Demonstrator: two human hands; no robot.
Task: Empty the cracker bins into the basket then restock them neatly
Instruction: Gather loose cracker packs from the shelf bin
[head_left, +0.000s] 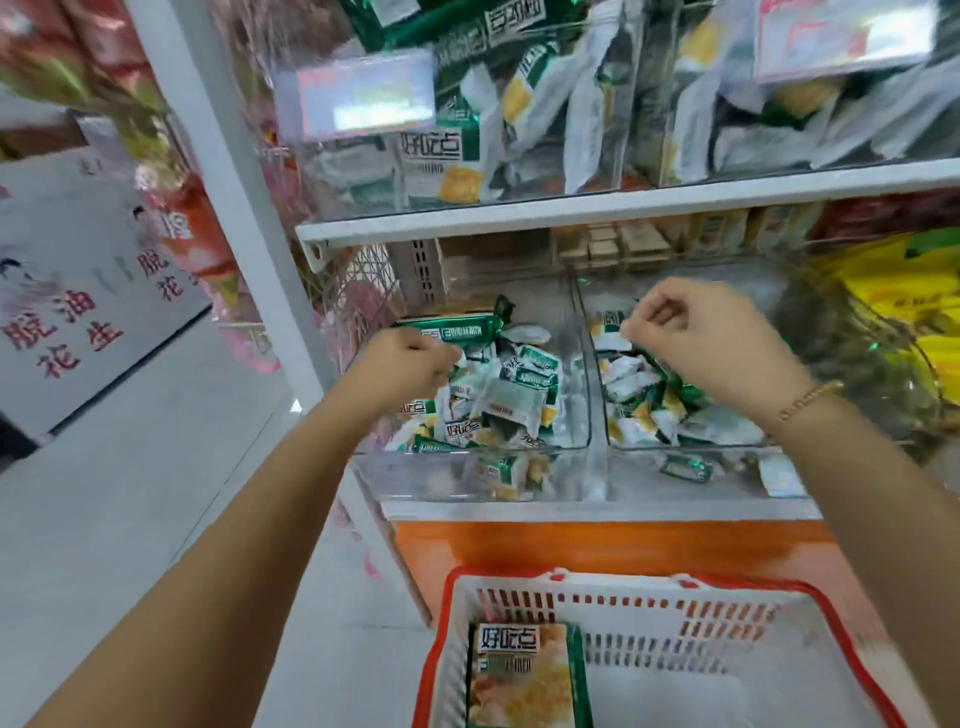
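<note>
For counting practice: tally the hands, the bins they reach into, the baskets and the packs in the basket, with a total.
Hands: 2 (left hand, right hand)
Bins: 2 (left bin, right bin)
Basket: 1
Pack in it: 1
Total: 6

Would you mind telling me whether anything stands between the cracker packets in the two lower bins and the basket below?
Only the bins' clear front wall: the cracker packets must be lifted over it. Below, the basket is open-topped, with one large pack lying at its left; nothing visible covers it.

Two hands (410, 364) (701, 338), two lower bins (577, 410) (602, 415), one basket (727, 590).
</note>
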